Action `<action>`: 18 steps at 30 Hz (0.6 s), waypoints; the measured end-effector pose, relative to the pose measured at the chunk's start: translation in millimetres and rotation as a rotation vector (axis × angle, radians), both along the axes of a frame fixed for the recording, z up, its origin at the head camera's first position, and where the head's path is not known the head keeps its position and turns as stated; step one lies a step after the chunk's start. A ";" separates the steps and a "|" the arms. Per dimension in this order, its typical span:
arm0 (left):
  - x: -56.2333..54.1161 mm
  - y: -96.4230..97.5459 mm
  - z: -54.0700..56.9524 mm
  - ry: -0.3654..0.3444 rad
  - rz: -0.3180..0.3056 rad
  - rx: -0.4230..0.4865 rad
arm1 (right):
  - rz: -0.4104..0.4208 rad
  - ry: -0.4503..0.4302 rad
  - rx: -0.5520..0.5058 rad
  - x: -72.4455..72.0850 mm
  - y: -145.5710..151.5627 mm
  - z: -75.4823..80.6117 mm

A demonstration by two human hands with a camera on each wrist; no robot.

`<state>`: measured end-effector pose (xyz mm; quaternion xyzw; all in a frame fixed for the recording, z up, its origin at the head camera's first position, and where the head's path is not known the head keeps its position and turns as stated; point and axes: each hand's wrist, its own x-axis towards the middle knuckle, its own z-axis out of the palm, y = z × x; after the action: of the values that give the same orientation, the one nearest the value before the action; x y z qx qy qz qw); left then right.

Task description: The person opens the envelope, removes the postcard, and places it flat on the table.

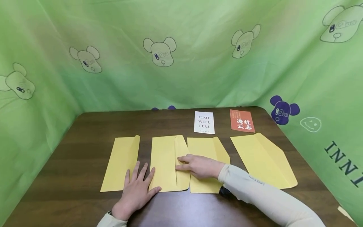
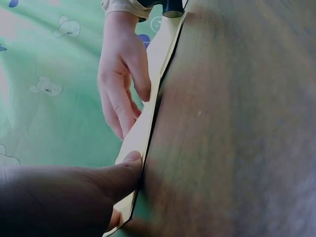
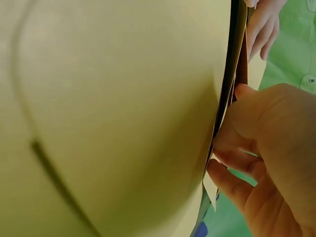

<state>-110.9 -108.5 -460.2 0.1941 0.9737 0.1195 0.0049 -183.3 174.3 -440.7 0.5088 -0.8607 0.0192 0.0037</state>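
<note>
In the head view, several yellow envelopes lie in a row. My left hand (image 1: 136, 193) lies with fingers spread between the leftmost envelope (image 1: 119, 164) and the second envelope (image 1: 163, 164); its thumb rests near the second one's front edge. My right hand (image 1: 199, 165) reaches across the third envelope (image 1: 204, 186). Its fingertips touch the second envelope along a lengthwise slit-like edge, which stands slightly raised. Up close in the right wrist view, the right thumb and fingers (image 3: 229, 185) sit apart along a dark gap at the paper's edge. No pinch plainly shows.
A white card with printed words (image 1: 204, 122) and a red card (image 1: 242, 120) lie at the back of the brown table (image 1: 71, 157). The rightmost envelope (image 1: 263, 160) has its flap spread out. A green patterned cloth (image 1: 124, 82) encloses the table's back and sides.
</note>
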 end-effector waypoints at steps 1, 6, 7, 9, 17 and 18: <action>-0.3 -0.6 -0.3 0.006 0.002 -0.001 | -0.001 0.002 0.008 -0.1 -0.6 -0.2; -0.8 -1.0 -1.7 0.020 -0.005 0.009 | 0.027 0.063 0.078 1.2 -1.2 1.0; -0.8 -0.8 -1.8 0.021 -0.006 0.011 | 0.031 0.077 0.090 1.7 -0.9 1.6; -0.3 -0.3 -2.0 0.012 -0.003 0.011 | 0.031 0.082 0.108 2.4 -1.6 2.7; 0.0 -0.7 0.1 -0.025 0.002 0.013 | -0.022 -0.014 0.105 3.5 -5.4 7.6; -0.3 -0.7 0.6 -0.024 0.003 0.013 | -0.026 -0.021 0.100 2.9 -5.6 8.6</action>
<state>-111.2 -109.2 -459.6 0.1913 0.9730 0.1279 0.0152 -180.5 168.7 -432.1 0.4968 -0.8671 -0.0185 -0.0308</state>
